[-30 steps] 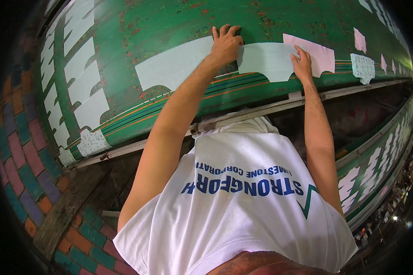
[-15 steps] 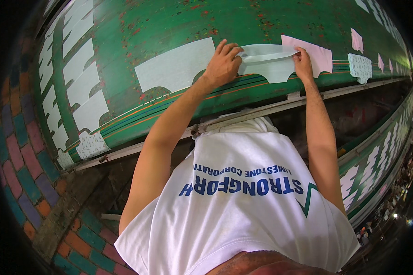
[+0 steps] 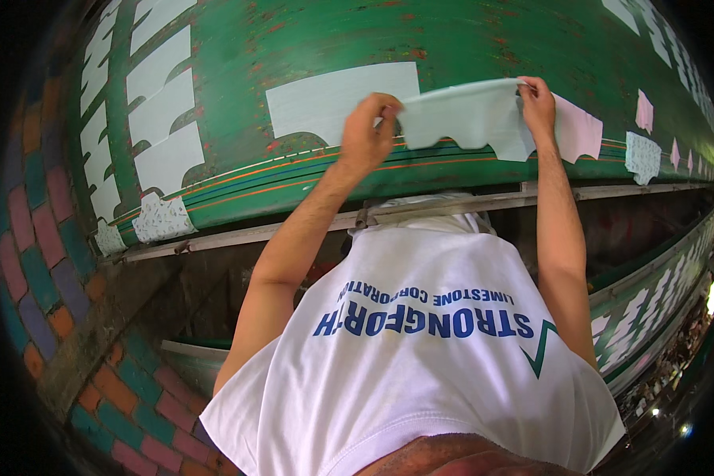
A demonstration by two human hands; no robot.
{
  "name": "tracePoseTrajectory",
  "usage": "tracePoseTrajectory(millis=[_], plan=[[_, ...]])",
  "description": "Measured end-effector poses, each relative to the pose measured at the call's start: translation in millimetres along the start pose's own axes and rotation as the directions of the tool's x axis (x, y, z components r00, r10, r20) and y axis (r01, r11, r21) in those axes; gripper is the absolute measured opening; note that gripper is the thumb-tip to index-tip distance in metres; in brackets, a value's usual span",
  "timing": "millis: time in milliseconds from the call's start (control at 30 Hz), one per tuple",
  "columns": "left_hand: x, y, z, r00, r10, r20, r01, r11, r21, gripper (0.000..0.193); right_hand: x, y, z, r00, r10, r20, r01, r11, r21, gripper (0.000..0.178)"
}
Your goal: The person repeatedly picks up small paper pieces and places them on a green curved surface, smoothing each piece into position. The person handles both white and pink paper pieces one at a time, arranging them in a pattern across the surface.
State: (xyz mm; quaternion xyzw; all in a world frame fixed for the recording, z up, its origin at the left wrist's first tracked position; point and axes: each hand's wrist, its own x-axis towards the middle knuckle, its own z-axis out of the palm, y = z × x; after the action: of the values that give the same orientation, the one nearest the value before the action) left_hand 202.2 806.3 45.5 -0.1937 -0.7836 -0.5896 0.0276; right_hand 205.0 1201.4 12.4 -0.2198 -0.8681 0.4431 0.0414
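A pale white cut fabric piece (image 3: 462, 117) with a scalloped lower edge hangs stretched between my two hands, lifted off the green table (image 3: 349, 36). My left hand (image 3: 369, 133), slightly blurred, pinches its upper left corner. At the other upper corner, my right hand (image 3: 539, 111) grips it between thumb and fingers. Under the lifted cloth, part of another pale piece (image 3: 512, 145) shows by my right wrist. A pink cut piece (image 3: 579, 131) lies just right of that wrist. Left of the held cloth, a similar white piece (image 3: 337, 101) lies flat.
A metal rail (image 3: 293, 238) runs along the table's near edge, against my body. Patterned pieces (image 3: 642, 157) lie near that edge at right and left. Rows of white pieces (image 3: 160, 99) cover the left side. Coloured paving (image 3: 55, 230) lies below left.
My hands have raised and turned the pale piece, which was folded over along its top and now hangs open. My left hand has dropped lower. The whole view has shifted somewhat.
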Motion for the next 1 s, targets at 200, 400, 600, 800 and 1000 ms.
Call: tracePoseTrajectory(millis=[200,400,600,800,1000], plan=[[29.0,-58.7,-107.9,0.993,0.039,-0.115,-0.021,0.988,0.154,0.019,19.8,-77.4,101.9,0.968,-0.219,0.124,0.207,0.973,0.100,0.016],[72.7,-119.6,-165.1,0.965,-0.071,-0.253,0.132,0.963,0.234,0.018,38.4,-134.1,164.8,0.883,-0.340,0.323,0.340,0.939,0.059,0.031],[103.6,-154.7,-179.9,0.975,0.012,-0.223,0.083,0.907,0.413,0.023,57.3,-150.0,187.1,0.900,-0.320,0.295,0.355,0.932,-0.072,0.047],[113.6,-168.3,-184.6,0.980,-0.010,-0.199,0.102,0.883,0.459,0.025,70.9,-135.3,195.9,0.887,-0.326,0.326,0.356,0.934,-0.036,0.061],[116.9,-179.8,-188.4,0.996,0.078,-0.034,-0.018,0.586,0.810,0.033,79.3,-125.3,213.4,0.884,-0.365,0.291,0.395,0.917,-0.050,0.061]])
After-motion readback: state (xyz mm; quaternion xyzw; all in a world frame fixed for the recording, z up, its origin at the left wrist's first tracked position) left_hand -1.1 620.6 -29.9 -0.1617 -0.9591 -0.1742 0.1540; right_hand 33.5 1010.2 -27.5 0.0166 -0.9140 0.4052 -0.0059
